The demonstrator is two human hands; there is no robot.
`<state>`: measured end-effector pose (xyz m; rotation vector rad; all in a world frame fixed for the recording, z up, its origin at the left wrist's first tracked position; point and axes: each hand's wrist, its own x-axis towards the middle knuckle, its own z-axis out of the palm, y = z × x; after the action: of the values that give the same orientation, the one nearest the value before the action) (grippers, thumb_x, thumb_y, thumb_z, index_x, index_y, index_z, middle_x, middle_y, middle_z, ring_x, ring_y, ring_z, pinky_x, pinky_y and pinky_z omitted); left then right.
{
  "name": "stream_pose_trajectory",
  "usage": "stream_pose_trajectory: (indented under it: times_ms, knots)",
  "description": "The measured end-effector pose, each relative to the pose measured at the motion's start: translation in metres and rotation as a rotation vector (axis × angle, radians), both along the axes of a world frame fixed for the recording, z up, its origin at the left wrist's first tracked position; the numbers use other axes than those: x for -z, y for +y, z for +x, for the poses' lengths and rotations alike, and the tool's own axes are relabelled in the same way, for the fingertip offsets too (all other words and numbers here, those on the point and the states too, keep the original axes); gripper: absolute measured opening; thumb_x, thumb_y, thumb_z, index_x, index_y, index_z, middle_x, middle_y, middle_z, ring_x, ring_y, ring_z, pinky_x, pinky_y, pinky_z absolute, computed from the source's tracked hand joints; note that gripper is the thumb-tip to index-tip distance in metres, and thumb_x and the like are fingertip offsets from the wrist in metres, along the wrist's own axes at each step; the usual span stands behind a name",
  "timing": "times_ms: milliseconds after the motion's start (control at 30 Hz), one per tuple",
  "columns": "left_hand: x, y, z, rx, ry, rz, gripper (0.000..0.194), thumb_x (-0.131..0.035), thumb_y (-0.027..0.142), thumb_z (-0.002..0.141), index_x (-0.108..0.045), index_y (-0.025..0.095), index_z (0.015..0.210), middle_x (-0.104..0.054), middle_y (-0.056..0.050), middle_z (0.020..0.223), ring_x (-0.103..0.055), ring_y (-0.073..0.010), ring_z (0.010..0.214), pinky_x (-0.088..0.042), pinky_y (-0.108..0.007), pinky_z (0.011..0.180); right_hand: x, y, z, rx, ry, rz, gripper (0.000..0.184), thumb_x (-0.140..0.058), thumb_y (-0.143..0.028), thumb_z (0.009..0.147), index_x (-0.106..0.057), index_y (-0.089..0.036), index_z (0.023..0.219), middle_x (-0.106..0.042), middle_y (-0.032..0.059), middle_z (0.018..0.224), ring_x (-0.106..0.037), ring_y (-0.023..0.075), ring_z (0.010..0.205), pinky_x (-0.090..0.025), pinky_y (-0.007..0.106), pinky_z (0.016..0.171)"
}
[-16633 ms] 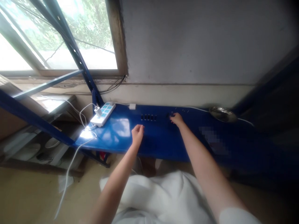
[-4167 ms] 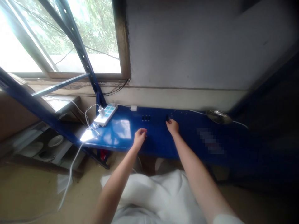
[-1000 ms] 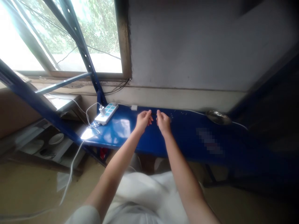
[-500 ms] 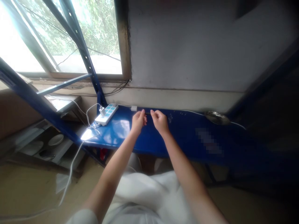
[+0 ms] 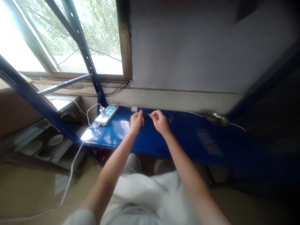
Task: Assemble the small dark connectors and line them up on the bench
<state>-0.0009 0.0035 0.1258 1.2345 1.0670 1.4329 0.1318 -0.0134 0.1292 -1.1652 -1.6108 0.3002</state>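
Above the blue tabletop (image 5: 150, 142), my left hand (image 5: 136, 122) is closed, thumb pressed to the fingers. My right hand (image 5: 160, 121) is pinched a short way to its right. Between the two fingertips stretches a thin, rod-like piece (image 5: 146, 114), one end at each hand; it is too small to name. A small dark thing (image 5: 146, 119) shows just below it, and I cannot tell whether it lies on the table. Near my left hand, at the table's back, sits a white plug-like block (image 5: 134, 109).
A white power strip (image 5: 107, 115) with a plugged-in charger (image 5: 102, 111) stands at the left; its white cable (image 5: 71, 168) hangs to the floor. Tiny bits (image 5: 183, 114) lie at the back. A shiny round metal object (image 5: 217, 119) is at right. Blue posts (image 5: 87, 59) rise by the window.
My left hand has shifted slightly left, widening the gap between my hands. More of the thin piece and the small dark thing now shows. My right hand has barely moved.
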Motion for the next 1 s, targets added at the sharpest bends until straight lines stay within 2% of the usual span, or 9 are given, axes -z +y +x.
stream_pose_trajectory:
  times_ms: [200, 300, 433, 533, 667, 767, 1000]
  knots:
    - [0.001, -0.001, -0.002, 0.008, 0.013, 0.012, 0.038, -0.052, 0.051, 0.076, -0.045, 0.016, 0.063, -0.047, 0.005, 0.045, -0.040, -0.0038, 0.033, -0.027, -0.016, 0.034, 0.000, 0.002, 0.007, -0.024, -0.148, -0.002, 0.021, -0.048, -0.036, 0.080, -0.059, -0.020, 0.090, -0.063, 0.0050, 0.080, -0.056, 0.0157, 0.068, -0.043, 0.029, 0.069]
    - [0.000, -0.001, -0.003, 0.017, 0.034, 0.045, 0.039, -0.053, 0.051, 0.076, -0.045, 0.016, 0.062, -0.048, 0.004, 0.045, -0.041, -0.0041, 0.033, -0.028, -0.016, 0.035, -0.002, 0.002, 0.010, -0.045, -0.243, 0.041, 0.021, -0.046, -0.034, 0.082, -0.062, -0.022, 0.089, -0.063, 0.0055, 0.082, -0.055, 0.0174, 0.072, -0.043, 0.031, 0.073]
    - [0.002, 0.003, -0.007, -0.068, 0.053, 0.075, 0.038, -0.053, 0.051, 0.075, -0.045, 0.016, 0.062, -0.048, 0.005, 0.045, -0.041, -0.0043, 0.033, -0.030, -0.016, 0.035, -0.003, 0.002, 0.017, -0.051, -0.317, 0.052, 0.020, -0.047, -0.032, 0.082, -0.063, -0.021, 0.083, -0.061, 0.0050, 0.078, -0.053, 0.0166, 0.069, -0.042, 0.030, 0.070]
    - [0.005, 0.007, -0.011, -0.122, 0.083, 0.061, 0.038, -0.054, 0.051, 0.075, -0.046, 0.016, 0.062, -0.048, 0.005, 0.045, -0.041, -0.0043, 0.032, -0.030, -0.016, 0.034, -0.002, 0.003, 0.022, -0.014, -0.241, 0.024, 0.020, -0.048, -0.033, 0.081, -0.062, -0.020, 0.081, -0.061, 0.0046, 0.077, -0.052, 0.0146, 0.064, -0.042, 0.028, 0.065]
    - [0.007, 0.004, -0.006, -0.039, 0.163, 0.071, 0.038, -0.055, 0.052, 0.074, -0.050, 0.015, 0.064, -0.051, 0.003, 0.046, -0.043, -0.0049, 0.033, -0.031, -0.016, 0.034, 0.003, 0.007, 0.018, 0.014, -0.063, -0.025, 0.024, -0.047, -0.038, 0.080, -0.061, -0.019, 0.080, -0.063, 0.0048, 0.079, -0.053, 0.0142, 0.065, -0.044, 0.027, 0.064]
    - [0.005, 0.001, 0.002, 0.045, 0.177, 0.096, 0.037, -0.055, 0.050, 0.074, -0.052, 0.014, 0.068, -0.053, 0.003, 0.048, -0.044, -0.0050, 0.034, -0.032, -0.016, 0.035, 0.007, 0.010, 0.009, -0.045, -0.014, -0.060, 0.025, -0.047, -0.039, 0.079, -0.060, -0.018, 0.080, -0.064, 0.0054, 0.080, -0.055, 0.0142, 0.067, -0.045, 0.027, 0.065]
    - [0.000, 0.001, 0.004, 0.107, 0.183, 0.153, 0.033, -0.054, 0.047, 0.076, -0.052, 0.014, 0.073, -0.051, 0.003, 0.052, -0.044, -0.0048, 0.035, -0.031, -0.015, 0.033, 0.011, 0.017, 0.006, -0.138, -0.008, -0.099, 0.026, -0.049, -0.041, 0.078, -0.060, -0.017, 0.077, -0.062, 0.0056, 0.081, -0.056, 0.0148, 0.071, -0.046, 0.029, 0.069]
